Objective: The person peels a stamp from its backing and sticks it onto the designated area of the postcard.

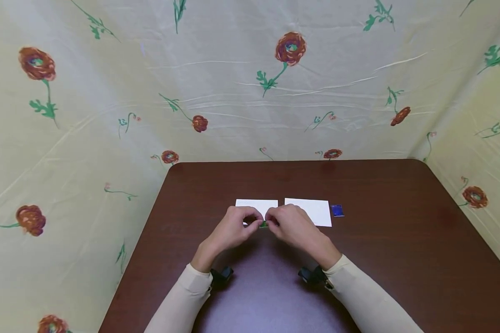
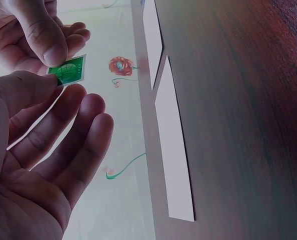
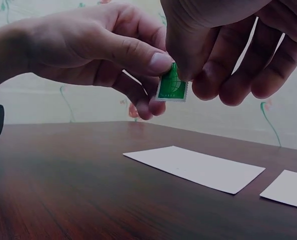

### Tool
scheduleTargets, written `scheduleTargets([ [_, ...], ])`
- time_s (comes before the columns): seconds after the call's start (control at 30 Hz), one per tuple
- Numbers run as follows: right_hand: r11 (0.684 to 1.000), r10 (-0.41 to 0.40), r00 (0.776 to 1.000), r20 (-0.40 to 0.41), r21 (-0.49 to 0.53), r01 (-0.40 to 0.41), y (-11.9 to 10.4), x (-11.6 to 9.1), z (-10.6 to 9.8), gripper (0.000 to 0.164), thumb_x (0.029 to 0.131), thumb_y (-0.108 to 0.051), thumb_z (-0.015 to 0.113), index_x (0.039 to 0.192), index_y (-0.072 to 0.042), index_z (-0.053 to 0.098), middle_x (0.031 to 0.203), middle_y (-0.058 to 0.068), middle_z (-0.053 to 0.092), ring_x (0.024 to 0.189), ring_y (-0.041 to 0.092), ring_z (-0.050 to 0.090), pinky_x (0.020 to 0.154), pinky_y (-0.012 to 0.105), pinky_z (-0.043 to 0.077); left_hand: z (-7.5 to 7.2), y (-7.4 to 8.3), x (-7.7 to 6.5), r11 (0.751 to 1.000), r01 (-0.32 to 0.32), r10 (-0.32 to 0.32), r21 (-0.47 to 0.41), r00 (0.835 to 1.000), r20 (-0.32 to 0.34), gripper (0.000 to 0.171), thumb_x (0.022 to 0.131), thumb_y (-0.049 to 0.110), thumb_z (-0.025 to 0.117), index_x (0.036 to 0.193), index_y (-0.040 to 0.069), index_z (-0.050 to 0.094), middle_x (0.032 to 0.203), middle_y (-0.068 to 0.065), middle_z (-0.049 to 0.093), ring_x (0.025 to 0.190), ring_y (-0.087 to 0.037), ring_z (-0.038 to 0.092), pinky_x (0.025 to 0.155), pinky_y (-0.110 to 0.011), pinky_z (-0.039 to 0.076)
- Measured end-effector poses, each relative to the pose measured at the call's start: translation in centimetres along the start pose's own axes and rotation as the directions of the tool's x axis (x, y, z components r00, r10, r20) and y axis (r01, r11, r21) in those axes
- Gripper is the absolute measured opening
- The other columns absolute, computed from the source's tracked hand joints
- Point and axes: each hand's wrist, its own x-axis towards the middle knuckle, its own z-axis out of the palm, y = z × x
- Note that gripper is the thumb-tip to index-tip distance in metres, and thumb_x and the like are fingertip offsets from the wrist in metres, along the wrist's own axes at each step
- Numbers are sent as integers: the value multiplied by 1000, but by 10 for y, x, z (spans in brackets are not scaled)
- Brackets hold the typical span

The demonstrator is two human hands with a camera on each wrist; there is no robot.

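Observation:
A small green postage stamp with a perforated white border and a globe-like line pattern is held up above the table between both hands. My left hand pinches one side of it between thumb and finger. The thumb and fingers of my right hand grip the stamp at its other side, right by the left thumb. In the right wrist view the stamp hangs just below the meeting fingertips, its top edge hidden by them. The left hand's other fingers spread loosely in the left wrist view.
Two white rectangular papers, a left one and a right one, lie side by side on the dark brown table beyond the hands. A small blue square lies right of them. Flowered curtains surround the table.

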Motion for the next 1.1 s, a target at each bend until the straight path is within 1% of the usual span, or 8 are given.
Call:
scheduleTargets([
  [0.23, 1000, -17, 1000, -18, 19, 17, -1, -3, 2, 12, 86, -17, 69, 78, -25, 65, 62, -17, 50, 55, 4, 44, 51, 22, 37, 3, 2, -1, 1000, -2, 2, 3, 1000, -31, 4, 91, 8, 71, 93, 11, 73, 88, 3, 73, 77, -7, 67, 73, -40, 59],
  [0.43, 1000, -17, 999, -34, 17, 18, -3, -4, 2, 12, 86, -18, 68, 77, -24, 64, 61, -16, 49, 54, 5, 43, 51, 23, 36, 6, 4, -2, 999, 34, -27, 41, 989, -148, 9, 87, 10, 75, 90, 12, 67, 84, 5, 69, 81, -18, 69, 76, -42, 59],
  [0.5, 1000, -17, 999, -41, 12, 17, -3, -4, 3, 10, 87, -18, 68, 79, -23, 65, 62, -16, 50, 54, 5, 44, 51, 23, 36, 7, 4, -3, 997, 36, -22, 74, 983, -183, 8, 87, 11, 76, 87, 12, 68, 81, 5, 68, 80, -18, 68, 76, -42, 59],
  [0.57, 1000, -18, 999, -48, 10, 18, -3, -5, 3, 7, 88, -19, 69, 81, -22, 66, 63, -16, 51, 54, 4, 44, 51, 23, 37, 7, 5, -4, 994, 34, -14, 100, 980, -198, 5, 87, 12, 75, 84, 13, 70, 79, 7, 69, 77, -15, 67, 75, -40, 59],
  [0.67, 1000, -20, 998, -57, 10, 21, -3, -6, 4, 5, 88, -20, 69, 83, -21, 68, 63, -15, 52, 54, 4, 45, 51, 23, 37, 9, 6, -4, 993, 27, -4, 119, 981, -193, 8, 89, 12, 72, 82, 16, 74, 78, 9, 71, 75, -6, 66, 73, -37, 58],
  [0.73, 1000, -20, 998, -60, 13, 21, -4, -7, 4, 4, 88, -20, 69, 84, -20, 68, 63, -15, 53, 54, 5, 45, 51, 23, 38, 9, 7, -5, 994, 20, -1, 104, 984, -177, 8, 89, 11, 71, 83, 16, 75, 79, 9, 72, 75, -3, 66, 73, -35, 58],
  [0.93, 1000, -20, 998, -57, 17, 20, -7, -9, 6, 3, 88, -19, 68, 85, -18, 68, 66, -13, 57, 56, 6, 48, 54, 25, 41, 12, 8, -7, 998, 19, -11, 58, 992, -125, 7, 88, 9, 71, 87, 15, 75, 84, 9, 72, 78, -3, 66, 73, -33, 59],
  [1.1, 1000, -18, 999, -42, 12, 19, -10, -12, 7, 3, 87, -17, 67, 87, -17, 70, 69, -12, 60, 58, 6, 49, 56, 26, 43, 12, 8, -12, 998, 18, -12, 55, 993, -116, 7, 89, 9, 70, 89, 14, 75, 87, 7, 73, 79, -3, 67, 73, -32, 58],
])
